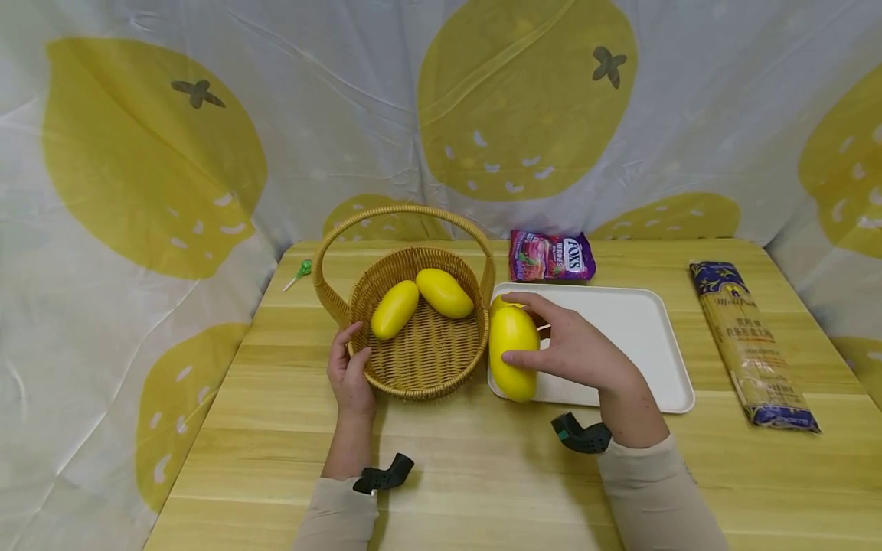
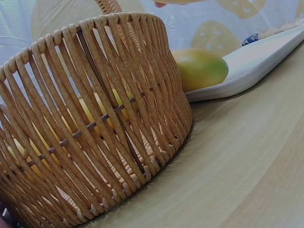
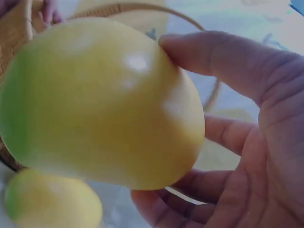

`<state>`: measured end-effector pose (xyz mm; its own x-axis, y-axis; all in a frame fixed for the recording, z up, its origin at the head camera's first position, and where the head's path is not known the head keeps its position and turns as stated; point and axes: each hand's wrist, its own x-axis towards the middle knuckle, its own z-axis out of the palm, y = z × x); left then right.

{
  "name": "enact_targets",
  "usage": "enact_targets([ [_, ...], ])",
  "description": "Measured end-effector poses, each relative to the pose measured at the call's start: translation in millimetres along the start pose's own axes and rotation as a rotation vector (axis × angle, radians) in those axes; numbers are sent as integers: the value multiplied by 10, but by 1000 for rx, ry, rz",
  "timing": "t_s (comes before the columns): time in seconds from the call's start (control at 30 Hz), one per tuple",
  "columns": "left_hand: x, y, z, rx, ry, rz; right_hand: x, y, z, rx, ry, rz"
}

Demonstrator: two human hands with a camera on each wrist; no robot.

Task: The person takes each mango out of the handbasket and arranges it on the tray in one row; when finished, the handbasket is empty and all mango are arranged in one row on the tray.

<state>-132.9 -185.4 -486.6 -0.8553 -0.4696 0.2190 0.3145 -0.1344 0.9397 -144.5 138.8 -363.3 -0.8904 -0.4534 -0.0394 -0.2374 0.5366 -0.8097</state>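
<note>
My right hand [image 1: 572, 344] grips a yellow mango [image 1: 513, 356] between thumb and fingers, over the left end of the white tray [image 1: 637, 344]. The right wrist view shows this mango [image 3: 104, 104] large, with one green end. Another mango [image 2: 202, 69] lies at the tray's left end, mostly hidden in the head view by the held one. My left hand [image 1: 353, 383] holds the near-left rim of a wicker basket [image 1: 413, 390], whose arched handle stands up. Inside the basket rest two yellow mangoes, one on the left [image 1: 395, 310] and one on the right [image 1: 444, 293].
Behind the tray lies a purple candy bag [image 1: 551, 256]. A long pack of pasta [image 1: 754, 344] is on the table's right side. A green lollipop [image 1: 303, 268] lies left of the basket. Lemon-print cloth [image 1: 310, 115] hangs behind the wooden table [image 1: 475, 474].
</note>
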Motion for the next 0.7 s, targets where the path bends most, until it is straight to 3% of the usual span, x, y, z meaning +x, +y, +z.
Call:
enact_targets([
  [0.2,0,-4,-2,0,-6,9,22,157,-158,16,93,123],
  [0.4,-5,4,-2,-10,-14,-1,77,295,-229,-4,179,193],
  [0.7,-21,29,18,-28,-9,-13,124,452,-241,15,212,249],
])
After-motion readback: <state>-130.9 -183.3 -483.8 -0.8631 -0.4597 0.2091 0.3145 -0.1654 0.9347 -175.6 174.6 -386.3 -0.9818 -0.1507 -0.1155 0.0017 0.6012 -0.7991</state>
